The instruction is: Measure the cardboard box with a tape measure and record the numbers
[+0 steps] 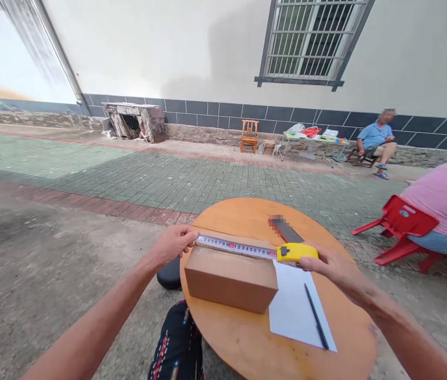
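A brown cardboard box [229, 279] rests on the round wooden table [231, 343]. Across its top, along the length, lies the pulled-out blade of a yellow tape measure [295, 252]. My left hand [178, 245] pinches the blade's free end at the box's left end. Around the yellow case, just past the box's right end, my right hand [322, 259] is closed; some of its fingers are hidden behind the case. A white sheet of paper [290, 311] lies right of the box, partly under my right hand, with a dark pen [316, 316] on it.
A phone-like dark slab [287, 229] lies at the table's far side. Right of the table, a person in pink [445, 195] sits on a red plastic chair [409, 221]. Another person [378, 137] sits by the wall, near a cluttered folding table [314, 138] and a small wooden chair [249, 136].
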### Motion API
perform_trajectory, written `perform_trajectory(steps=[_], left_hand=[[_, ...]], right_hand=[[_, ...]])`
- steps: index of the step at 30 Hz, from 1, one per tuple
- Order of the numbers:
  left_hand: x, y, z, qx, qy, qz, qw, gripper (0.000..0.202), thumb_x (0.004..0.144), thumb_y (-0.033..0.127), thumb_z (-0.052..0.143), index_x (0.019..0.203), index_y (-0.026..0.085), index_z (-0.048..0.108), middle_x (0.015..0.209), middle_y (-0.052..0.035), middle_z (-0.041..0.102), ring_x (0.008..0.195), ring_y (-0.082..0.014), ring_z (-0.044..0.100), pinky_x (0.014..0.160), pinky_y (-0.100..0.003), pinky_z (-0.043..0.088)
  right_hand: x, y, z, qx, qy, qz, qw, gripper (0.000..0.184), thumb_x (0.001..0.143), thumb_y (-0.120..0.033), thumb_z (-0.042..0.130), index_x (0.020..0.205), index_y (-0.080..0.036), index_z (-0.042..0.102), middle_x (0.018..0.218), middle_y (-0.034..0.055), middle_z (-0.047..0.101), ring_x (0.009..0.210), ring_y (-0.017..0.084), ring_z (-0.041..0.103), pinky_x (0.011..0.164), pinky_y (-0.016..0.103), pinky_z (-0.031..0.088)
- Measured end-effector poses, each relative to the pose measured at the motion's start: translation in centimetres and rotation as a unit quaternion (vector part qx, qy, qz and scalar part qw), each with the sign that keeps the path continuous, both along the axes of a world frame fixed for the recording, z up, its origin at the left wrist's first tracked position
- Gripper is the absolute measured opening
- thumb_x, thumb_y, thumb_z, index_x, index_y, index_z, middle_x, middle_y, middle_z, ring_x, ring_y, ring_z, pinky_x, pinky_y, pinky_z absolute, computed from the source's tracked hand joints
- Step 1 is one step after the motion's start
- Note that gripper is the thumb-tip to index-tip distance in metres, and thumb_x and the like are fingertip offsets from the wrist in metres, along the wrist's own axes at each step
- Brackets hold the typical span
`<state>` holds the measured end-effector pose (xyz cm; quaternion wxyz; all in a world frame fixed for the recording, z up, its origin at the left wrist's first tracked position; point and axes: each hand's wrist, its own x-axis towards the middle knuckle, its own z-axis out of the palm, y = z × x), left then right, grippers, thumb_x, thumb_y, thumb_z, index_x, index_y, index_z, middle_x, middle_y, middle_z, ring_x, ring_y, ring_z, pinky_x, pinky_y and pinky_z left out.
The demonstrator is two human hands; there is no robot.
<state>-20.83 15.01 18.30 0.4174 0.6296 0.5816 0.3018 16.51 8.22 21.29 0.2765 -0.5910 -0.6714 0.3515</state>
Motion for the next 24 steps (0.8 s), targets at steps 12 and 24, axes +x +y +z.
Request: perform_trajectory(steps=[12, 24], left_hand=[[-0.1, 0.1, 0.2, 0.021, 0.039, 0.009, 0.999, 0.031, 0.075, 0.046, 0.054, 0.064, 0.017, 0.057, 0.066, -0.0006, 0.060, 0.063, -0.0142, 0.056, 0.050, -0.020, 0.040], [0.6, 0.2, -0.7, 0.039, 0.023, 0.023, 0.999, 0.030, 0.074, 0.044, 0.054, 0.062, 0.017, 0.054, 0.061, 0.0018, 0.054, 0.058, -0.0118, 0.052, 0.053, -0.021, 0.045]], right_hand=[[-0.2, 0.6, 0.4, -0.026, 0.033, 0.020, 0.999, 0.048, 0.078, -0.061, 0.063, 0.100, -0.019, 0.071, 0.098, 0.0068, 0.069, 0.092, 0.025, 0.062, 0.075, 0.031, 0.049], [-0.1, 0.5, -0.8, -0.047, 0.035, 0.018, 0.998, 0.044, 0.078, -0.058, 0.063, 0.095, -0.018, 0.069, 0.091, 0.0060, 0.068, 0.083, 0.022, 0.060, 0.068, 0.029, 0.046]])
